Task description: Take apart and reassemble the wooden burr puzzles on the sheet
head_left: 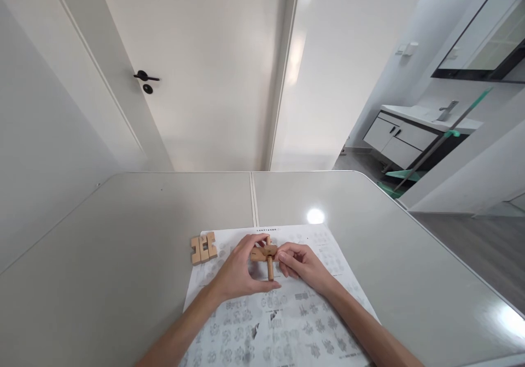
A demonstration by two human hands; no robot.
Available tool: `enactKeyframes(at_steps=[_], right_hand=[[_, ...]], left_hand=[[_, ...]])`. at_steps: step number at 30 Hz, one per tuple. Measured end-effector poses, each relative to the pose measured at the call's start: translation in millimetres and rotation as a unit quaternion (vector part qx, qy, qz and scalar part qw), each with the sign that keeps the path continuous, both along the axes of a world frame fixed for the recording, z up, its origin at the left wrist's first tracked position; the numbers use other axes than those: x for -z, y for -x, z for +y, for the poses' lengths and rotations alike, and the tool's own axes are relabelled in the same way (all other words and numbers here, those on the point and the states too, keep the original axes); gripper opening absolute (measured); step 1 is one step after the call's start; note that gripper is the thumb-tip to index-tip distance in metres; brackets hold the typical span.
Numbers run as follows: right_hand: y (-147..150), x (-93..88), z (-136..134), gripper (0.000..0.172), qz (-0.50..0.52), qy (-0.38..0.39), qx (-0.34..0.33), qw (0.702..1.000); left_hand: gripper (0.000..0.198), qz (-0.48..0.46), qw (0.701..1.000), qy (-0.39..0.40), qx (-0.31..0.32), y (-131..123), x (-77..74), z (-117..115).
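Observation:
Between my two hands is a small wooden puzzle assembly (269, 250), with one stick-like piece upright in the picture and others crossing it. My left hand (241, 268) curls around it, fingers at the stick's top end and thumb near its bottom end. My right hand (301, 263) pinches the right side of the crossing piece. Both hands are just above a printed sheet (270, 301). To the left, several notched wooden blocks (204, 248) stand side by side at the sheet's upper left corner; one bears a small mark.
The sheet shows rows of small assembly drawings and has two torn spots. It lies on a glossy grey table (123, 257) with a seam down the middle. A white door (205, 71) stands behind; a sink cabinet (402, 137) and a green-handled pole (451, 132) are at right.

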State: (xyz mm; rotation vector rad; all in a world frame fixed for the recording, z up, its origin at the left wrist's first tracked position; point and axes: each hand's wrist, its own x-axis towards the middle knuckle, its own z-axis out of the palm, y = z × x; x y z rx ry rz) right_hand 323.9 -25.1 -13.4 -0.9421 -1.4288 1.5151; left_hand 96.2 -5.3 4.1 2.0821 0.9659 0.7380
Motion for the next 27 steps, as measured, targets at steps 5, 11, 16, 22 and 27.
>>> enactKeyframes(at_steps=[5,11,16,22,27], right_hand=[[-0.5,3.8,0.1,0.036,0.000,-0.004,-0.003,1.000],[-2.3,6.0,1.8,0.037,0.007,0.005,-0.008,1.000],[-2.1,2.5,2.1,0.032,0.039,0.022,-0.014,0.999],[-1.1,1.8,2.2,0.036,0.045,0.022,-0.023,0.998],[-1.9,2.5,1.5,0.036,0.050,0.019,-0.024,0.998]], left_hand=[[0.095,0.004,1.000,0.007,0.008,-0.1,-0.1,-0.9],[0.095,0.004,1.000,0.023,-0.001,-0.5,-0.2,-1.0],[0.093,-0.007,1.000,0.017,-0.002,-0.6,1.3,-0.9],[0.091,-0.009,1.000,0.012,0.002,-2.0,-3.0,-0.7],[0.092,-0.014,1.000,0.019,-0.005,-2.2,-3.0,-0.7]])
